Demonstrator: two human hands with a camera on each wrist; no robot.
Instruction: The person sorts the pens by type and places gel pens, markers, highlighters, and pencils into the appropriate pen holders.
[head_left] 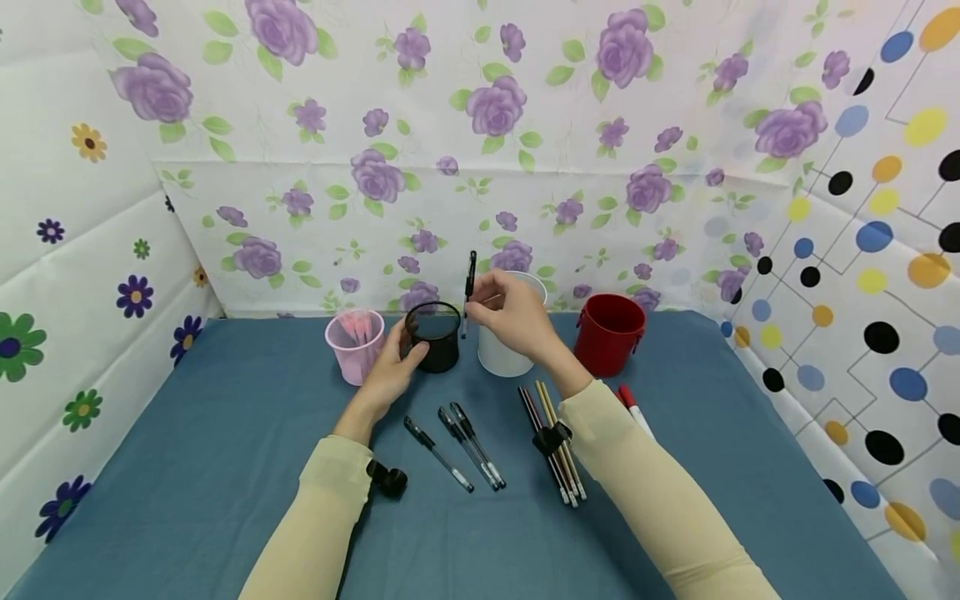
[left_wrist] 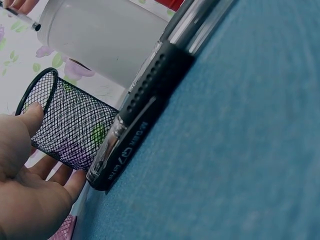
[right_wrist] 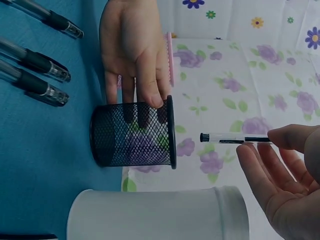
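My left hand [head_left: 386, 375] holds a black mesh pen cup [head_left: 438, 354], thumb toward the near side and fingers round its left side. The cup stands upright on the blue cloth. Between thumb and fingers, my right hand [head_left: 517, 312] pinches a black gel pen [head_left: 470, 279] held upright. In the right wrist view the pen's clear end [right_wrist: 212, 137] points at the cup's open mouth and is apart from the rim. Three similar pens lie on the cloth in front: one pen [head_left: 438, 454] alone and a pair of pens [head_left: 472, 446] side by side.
Left of the mesh cup stands a pink cup [head_left: 348, 362] holding pink-tipped items. A white container [head_left: 495, 358] and a red cup [head_left: 611, 337] stand to the right. Several pencils [head_left: 573, 483] and red-capped markers [head_left: 633, 406] lie near the right forearm. Patterned cloth walls [head_left: 450, 208] enclose the table.
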